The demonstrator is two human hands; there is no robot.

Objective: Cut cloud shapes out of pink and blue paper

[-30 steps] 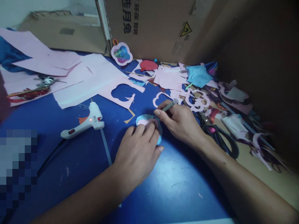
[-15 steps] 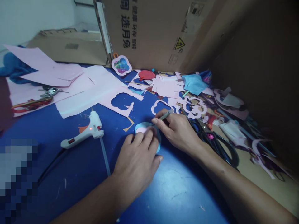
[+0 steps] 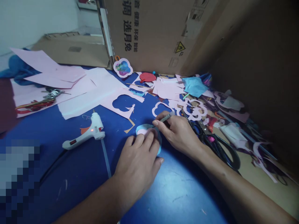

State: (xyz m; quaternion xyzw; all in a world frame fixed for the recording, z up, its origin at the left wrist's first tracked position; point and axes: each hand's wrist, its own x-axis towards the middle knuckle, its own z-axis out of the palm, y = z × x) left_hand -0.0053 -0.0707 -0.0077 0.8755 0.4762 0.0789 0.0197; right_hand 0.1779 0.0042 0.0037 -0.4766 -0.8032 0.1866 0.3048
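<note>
My left hand (image 3: 140,157) lies flat over a small pink paper cutout (image 3: 141,132), its fingers pressing down and covering most of it. Beneath the cutout is a light blue piece (image 3: 159,148), whose rounded edge shows around my fingers. In my right hand (image 3: 179,130) a pen (image 3: 168,116) is gripped between thumb and fingers. Its tip meets the upper right edge of the light blue piece, beside my left fingertips; whether it touches the surface is hard to see.
A glue gun (image 3: 90,132) with a lit orange light lies on the blue table (image 3: 184,189) at left. Pink sheets (image 3: 79,101) spread behind it. Black-handled scissors (image 3: 225,149) and paper frames (image 3: 193,109) lie right. A flower-shaped ornament (image 3: 122,67) leans against a cardboard box (image 3: 154,37).
The whole view has shifted slightly, with everything sitting a little lower and further right. Both hands keep nearly the same place on the cutout, and the pen is still in my right hand.
</note>
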